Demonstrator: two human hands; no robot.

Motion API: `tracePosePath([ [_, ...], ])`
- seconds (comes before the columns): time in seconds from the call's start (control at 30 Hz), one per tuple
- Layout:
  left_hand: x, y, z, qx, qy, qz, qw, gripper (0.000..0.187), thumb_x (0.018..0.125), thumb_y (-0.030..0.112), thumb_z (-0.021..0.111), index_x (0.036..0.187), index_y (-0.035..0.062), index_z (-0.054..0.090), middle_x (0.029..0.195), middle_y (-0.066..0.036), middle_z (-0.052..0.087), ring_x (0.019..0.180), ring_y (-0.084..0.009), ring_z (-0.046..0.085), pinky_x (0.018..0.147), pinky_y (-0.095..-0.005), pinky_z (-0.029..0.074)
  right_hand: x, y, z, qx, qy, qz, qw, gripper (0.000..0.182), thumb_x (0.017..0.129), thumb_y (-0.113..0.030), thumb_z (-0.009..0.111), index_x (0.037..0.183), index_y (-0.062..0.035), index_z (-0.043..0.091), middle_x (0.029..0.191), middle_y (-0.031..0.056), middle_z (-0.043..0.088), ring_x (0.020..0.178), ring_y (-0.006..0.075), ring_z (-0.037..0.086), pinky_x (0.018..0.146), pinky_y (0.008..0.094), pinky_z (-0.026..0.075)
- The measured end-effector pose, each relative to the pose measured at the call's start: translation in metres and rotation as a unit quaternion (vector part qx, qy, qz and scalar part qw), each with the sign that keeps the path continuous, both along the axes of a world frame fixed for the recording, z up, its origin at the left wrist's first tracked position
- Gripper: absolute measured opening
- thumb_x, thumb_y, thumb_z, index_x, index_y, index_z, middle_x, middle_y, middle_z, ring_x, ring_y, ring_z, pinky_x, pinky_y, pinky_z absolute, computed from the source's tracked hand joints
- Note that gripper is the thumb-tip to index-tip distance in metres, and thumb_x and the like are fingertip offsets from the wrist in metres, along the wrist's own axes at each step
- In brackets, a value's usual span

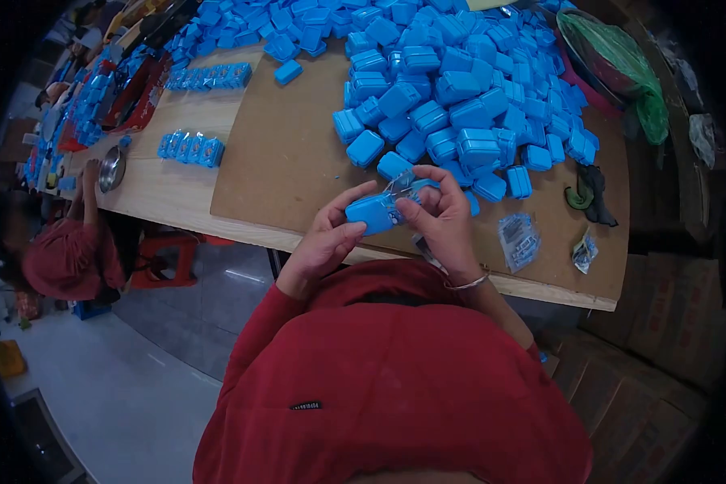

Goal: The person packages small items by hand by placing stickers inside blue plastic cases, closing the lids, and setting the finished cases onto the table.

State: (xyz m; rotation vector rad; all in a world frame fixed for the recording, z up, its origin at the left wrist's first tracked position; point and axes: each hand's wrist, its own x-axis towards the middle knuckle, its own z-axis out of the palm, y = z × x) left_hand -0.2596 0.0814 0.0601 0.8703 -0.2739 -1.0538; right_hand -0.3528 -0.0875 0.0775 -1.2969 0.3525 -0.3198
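My left hand [331,234] is closed on a small blue plastic case [371,214], holding it just above the table's front edge. At the right end of that case, my right hand [444,222] pinches a small clear piece [403,187], perhaps a plastic bag or lid; its exact kind is hard to make out. Right behind my hands rises a large heap of similar blue cases [436,89]. To the right of my right hand lies a clear packet [519,242] with small parts in it.
A small foil-like packet [585,251] and dark cloth strips [595,194] lie at the right. Green plastic [621,56] covers a basin at the back right. Rows of wrapped blue cases [190,150] stand on the left. Beyond, a person in red [68,258] sits near a metal bowl [112,168].
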Motion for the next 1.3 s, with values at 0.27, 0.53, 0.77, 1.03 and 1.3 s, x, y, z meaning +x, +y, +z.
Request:
tracePosePath([
  [0.27, -0.002, -0.003, -0.008, -0.020, 0.024, 0.057, 0.998, 0.060, 0.083, 0.002, 0.061, 0.137, 0.0018, 0.035, 0.124, -0.012, 0.051, 0.110, -0.0184, 0.054, 0.095, -0.0308, 0.044, 0.002, 0.003, 0.004, -0.354, -0.016, -0.016, 0.935, 0.090, 0.064, -0.024, 0.082, 0.136, -0.0057, 0.032, 0.105, 0.0096, 0.052, 0.098, 0.0204, 0.051, 0.088, 0.0411, 0.038],
  [0.53, 0.000, -0.015, 0.001, 0.039, 0.017, 0.026, 0.999, 0.049, 0.086, 0.012, 0.062, 0.129, 0.0007, 0.042, 0.115, -0.009, 0.054, 0.103, -0.0151, 0.054, 0.087, -0.0306, 0.048, 0.014, 0.016, 0.000, -0.609, -0.109, -0.021, 0.785, 0.111, 0.055, -0.037, 0.084, 0.142, -0.0064, 0.022, 0.114, 0.0109, 0.047, 0.111, 0.0275, 0.045, 0.104, 0.0539, 0.014],
  [0.77, -0.012, -0.024, 0.017, 0.128, -0.129, 0.075, 0.980, 0.040, 0.087, 0.018, 0.063, 0.119, 0.0009, 0.046, 0.111, -0.007, 0.054, 0.099, -0.0120, 0.053, 0.085, -0.0266, 0.045, 0.013, 0.007, 0.006, -0.549, -0.103, -0.047, 0.828, 0.107, 0.057, -0.027, 0.082, 0.142, -0.0039, 0.021, 0.108, 0.0102, 0.048, 0.105, 0.0263, 0.048, 0.104, 0.0542, 0.016],
  [1.03, -0.006, -0.018, 0.022, 0.067, -0.118, 0.090, 0.987, 0.042, 0.085, 0.013, 0.064, 0.120, -0.0010, 0.044, 0.112, -0.008, 0.055, 0.101, -0.0129, 0.055, 0.089, -0.0268, 0.046, 0.016, 0.002, 0.001, -0.539, -0.175, -0.041, 0.823, 0.106, 0.056, -0.020, 0.081, 0.141, -0.0020, 0.020, 0.111, 0.0122, 0.049, 0.105, 0.0281, 0.050, 0.104, 0.0554, 0.018],
  [1.3, 0.007, 0.006, 0.001, 0.110, -0.071, 0.127, 0.983, 0.038, 0.087, 0.014, 0.063, 0.118, 0.0000, 0.048, 0.102, -0.006, 0.059, 0.091, -0.0099, 0.057, 0.080, -0.0236, 0.047, 0.009, -0.004, 0.010, -0.471, -0.132, 0.046, 0.871, 0.087, 0.058, -0.016, 0.081, 0.132, -0.0057, 0.038, 0.115, 0.0119, 0.049, 0.108, 0.0287, 0.050, 0.099, 0.0437, 0.033],
])
